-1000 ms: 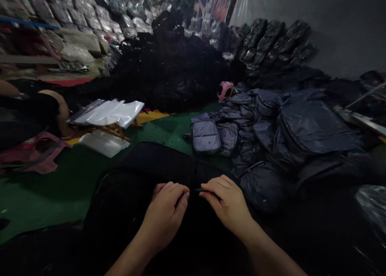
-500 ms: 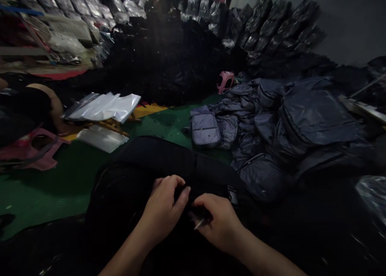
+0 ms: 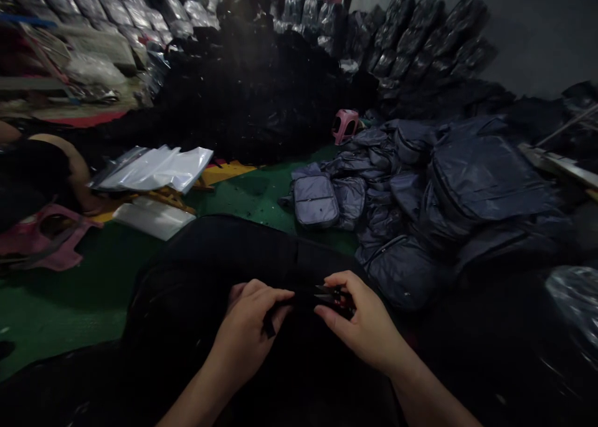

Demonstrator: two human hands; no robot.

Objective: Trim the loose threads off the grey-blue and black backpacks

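Note:
A large black bag [image 3: 243, 240] lies in front of me. My left hand [image 3: 255, 318] pinches a piece of black strap at the bag, and a short end of it pokes out below the fingers. Just to the right, my right hand [image 3: 357, 315] holds small thread snips [image 3: 336, 297] with reddish parts; their two blades are apart and point left toward my left hand. The dark fabric between the hands is too dim to make out in detail.
Grey-blue bags [image 3: 486, 172] are heaped at the right. Clear plastic sleeves [image 3: 156, 168] lie at the left, near a person's arm [image 3: 70, 165] and a pink stool [image 3: 60, 240]. A black pile [image 3: 252, 97] rises behind, with another pink stool [image 3: 344, 126] beside it.
My right hand has moved up and right and opened its grip, so the snips now point left with blades apart. A black strap end now shows under my left hand.

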